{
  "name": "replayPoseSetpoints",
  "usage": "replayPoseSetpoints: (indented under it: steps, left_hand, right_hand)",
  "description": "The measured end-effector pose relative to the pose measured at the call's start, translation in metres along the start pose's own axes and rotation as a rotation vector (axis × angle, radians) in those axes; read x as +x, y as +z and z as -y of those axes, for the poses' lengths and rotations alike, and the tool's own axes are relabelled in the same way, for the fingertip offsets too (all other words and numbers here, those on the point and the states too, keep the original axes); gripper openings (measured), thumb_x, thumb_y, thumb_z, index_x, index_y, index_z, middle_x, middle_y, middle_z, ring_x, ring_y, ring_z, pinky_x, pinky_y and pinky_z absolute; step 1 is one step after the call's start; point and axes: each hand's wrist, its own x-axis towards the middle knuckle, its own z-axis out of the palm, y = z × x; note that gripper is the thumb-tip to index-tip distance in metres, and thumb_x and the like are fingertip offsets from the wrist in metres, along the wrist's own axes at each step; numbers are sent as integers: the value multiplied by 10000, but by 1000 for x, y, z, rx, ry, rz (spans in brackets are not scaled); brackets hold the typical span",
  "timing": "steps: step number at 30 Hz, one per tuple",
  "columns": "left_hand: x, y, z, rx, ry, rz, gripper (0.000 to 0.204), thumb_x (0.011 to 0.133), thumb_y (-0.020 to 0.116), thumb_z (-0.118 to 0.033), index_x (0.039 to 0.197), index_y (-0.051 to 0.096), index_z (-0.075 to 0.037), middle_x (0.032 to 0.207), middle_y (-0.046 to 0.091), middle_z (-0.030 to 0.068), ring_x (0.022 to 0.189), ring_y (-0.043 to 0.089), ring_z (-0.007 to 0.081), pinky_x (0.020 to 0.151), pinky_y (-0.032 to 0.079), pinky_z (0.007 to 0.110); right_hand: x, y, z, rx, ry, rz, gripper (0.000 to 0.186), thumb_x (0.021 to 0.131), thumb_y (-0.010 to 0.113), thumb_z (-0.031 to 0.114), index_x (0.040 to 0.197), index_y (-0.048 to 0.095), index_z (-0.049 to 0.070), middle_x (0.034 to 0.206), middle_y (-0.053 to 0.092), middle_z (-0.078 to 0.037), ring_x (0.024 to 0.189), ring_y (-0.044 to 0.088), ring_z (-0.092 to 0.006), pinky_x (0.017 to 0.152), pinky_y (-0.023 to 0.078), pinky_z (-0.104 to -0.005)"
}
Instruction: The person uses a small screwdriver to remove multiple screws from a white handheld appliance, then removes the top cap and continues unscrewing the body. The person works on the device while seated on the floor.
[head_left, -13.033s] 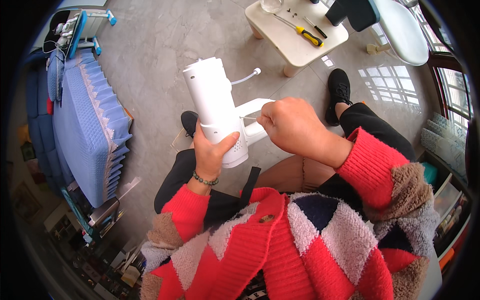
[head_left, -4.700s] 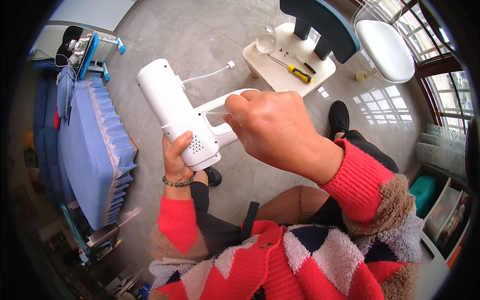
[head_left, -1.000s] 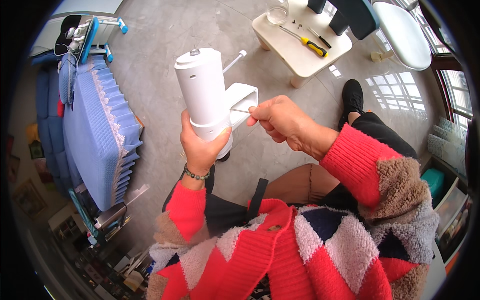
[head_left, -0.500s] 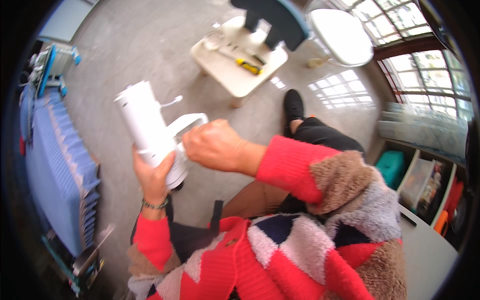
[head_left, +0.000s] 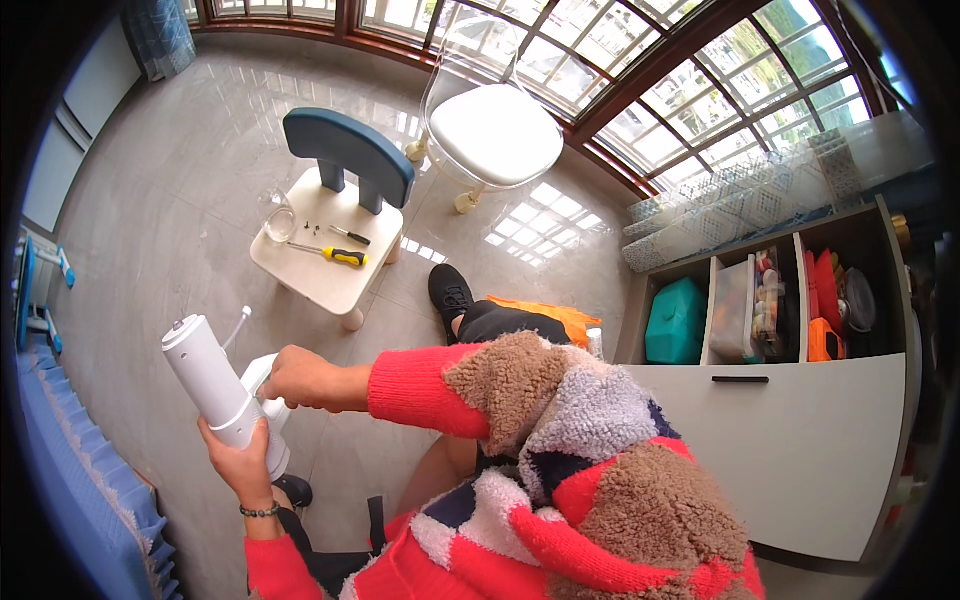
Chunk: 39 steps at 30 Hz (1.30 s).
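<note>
My left hand grips the lower part of a white cylindrical device with a side handle and a thin white tube ending in a cap; it stands tilted with its top toward the upper left. Closed fingers of my right hand are at the handle, hiding whatever they hold. Above them, a small cream chair with a dark back bears a yellow-and-black screwdriver, a small black-handled screwdriver, several small screws and a clear glass vessel.
A white-seated transparent chair stands by the barred windows. At the right is a cabinet with compartments holding a teal case and clear containers. A blue quilted covered piece of furniture lines the left. An orange bag lies beyond my leg.
The view has swung right, showing more windows and cabinet, so hands and device sit lower left. My right hand's fingers have curled more tightly at the handle since one second ago.
</note>
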Motion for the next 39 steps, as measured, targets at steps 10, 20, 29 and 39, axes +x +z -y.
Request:
replayPoseSetpoints:
  steps: [10, 20, 29, 39]
  left_hand:
    - [9, 9, -3, -591, -483, 184, 479, 779, 680, -62, 1218, 504, 12, 1025, 606, 92, 865, 612, 188, 789, 506, 321]
    - [9, 5, -4, -619, -516, 217, 475, 779, 675, -56, 1221, 515, 10, 1032, 608, 87, 863, 611, 186, 783, 508, 319]
    - [6, 1, 0, -624, -494, 228, 490, 773, 693, -55, 1227, 516, 1, 1067, 604, 87, 913, 605, 189, 812, 495, 322]
    - [-4, 5, 2, -409, -223, 117, 588, 726, 755, -44, 1245, 482, 4, 1102, 583, 93, 977, 578, 194, 879, 469, 335]
  right_hand:
    - [-19, 5, 4, -814, -597, -286, 249, 717, 697, 117, 892, 593, -26, 818, 651, -225, 708, 665, -374, 590, 531, -440]
    - [-26, -3, 9, -1294, -935, -318, 137, 688, 656, 96, 770, 691, -8, 687, 651, -157, 624, 671, -271, 508, 523, -399]
    - [-19, 3, -1, -1325, -1015, -339, 78, 693, 643, 123, 637, 684, 88, 630, 659, -74, 582, 657, -251, 474, 491, -383]
    - [-24, 5, -11, -1126, -767, -331, 55, 665, 643, 112, 674, 675, 68, 640, 651, -119, 622, 671, -294, 513, 511, -396]
